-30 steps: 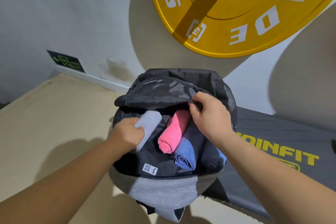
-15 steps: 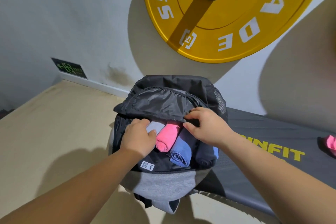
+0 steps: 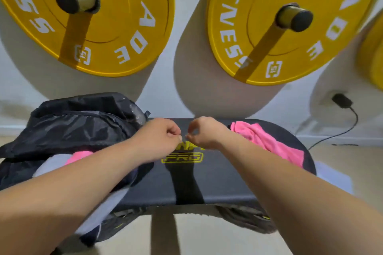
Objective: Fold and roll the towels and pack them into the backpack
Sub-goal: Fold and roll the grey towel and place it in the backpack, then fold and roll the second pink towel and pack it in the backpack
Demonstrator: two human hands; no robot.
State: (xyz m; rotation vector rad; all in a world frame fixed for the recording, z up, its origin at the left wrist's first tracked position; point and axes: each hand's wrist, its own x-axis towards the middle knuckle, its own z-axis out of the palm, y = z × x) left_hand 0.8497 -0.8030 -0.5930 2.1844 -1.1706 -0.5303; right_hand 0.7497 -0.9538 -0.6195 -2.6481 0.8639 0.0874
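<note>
While your two hands hang close together over the middle of the counter [image 3: 217, 180], neither one is holding anything that shows: your left hand [image 3: 159, 136] is curled into a loose fist with the knuckles up, and your right hand [image 3: 204, 132] is curled the same way, thumb and forefinger bent toward each other. The fingertips of the two hands are nearly touching, just above the yellow lettering printed on the counter's black padding. The backpack [image 3: 83, 126] lies at the left end of the counter, just beside your left wrist, with its black top flap slumped over the opening. Under that flap you can see the end of a rolled pink towel [image 3: 79, 155], and next to it, further left, a rolled grey towel [image 3: 49, 166]; both sit inside the bag and are partly hidden by your left forearm, which crosses in front of the opening. A second pink towel [image 3: 267, 143] lies loose and crumpled on the right end of the counter, just behind your right forearm and apart from the backpack. On the wall beyond the counter hang two yellow weight plates, one to the left [image 3: 124, 27] and one to the right [image 3: 259, 37], each on a peg with a dark end cap. A black plug [image 3: 342, 100] sits low on the wall at the right, its cable trailing down to the floor.
</note>
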